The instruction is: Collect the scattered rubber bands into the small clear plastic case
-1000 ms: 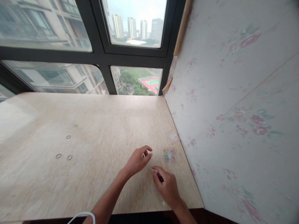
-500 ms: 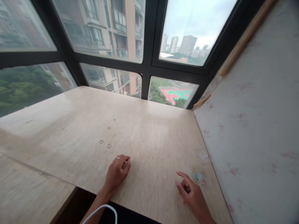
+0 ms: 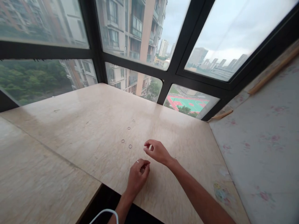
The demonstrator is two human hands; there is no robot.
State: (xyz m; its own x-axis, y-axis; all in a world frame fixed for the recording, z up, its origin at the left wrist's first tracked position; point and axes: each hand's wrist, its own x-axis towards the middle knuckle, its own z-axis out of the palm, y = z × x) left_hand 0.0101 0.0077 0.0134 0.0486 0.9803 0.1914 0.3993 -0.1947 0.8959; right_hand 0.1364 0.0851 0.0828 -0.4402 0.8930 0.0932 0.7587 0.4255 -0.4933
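Several small thin rings (image 3: 130, 146), like dark bands, lie flat and apart on the pale marbled tabletop (image 3: 98, 124). My right hand (image 3: 157, 151) hovers just to the right of the nearest ring, fingers curled and a small gap between thumb and forefinger, with nothing visible in it. Below it, my left hand (image 3: 138, 176) rests at the front of the table, a light ring on one finger. Its thumb and forefinger are pinched together; whatever they hold, if anything, is hidden.
A clear plastic packet with coloured bits (image 3: 220, 191) lies at the right by the flowered wall (image 3: 263, 161). Dark-framed windows (image 3: 168, 74) border the back. A white cable (image 3: 105, 211) loops at the front edge, above a dark gap (image 3: 102, 199).
My right hand has moved left and forward from the table's right side to near the rings. My left hand keeps its pinched pose. The view has turned, so things sit farther right.
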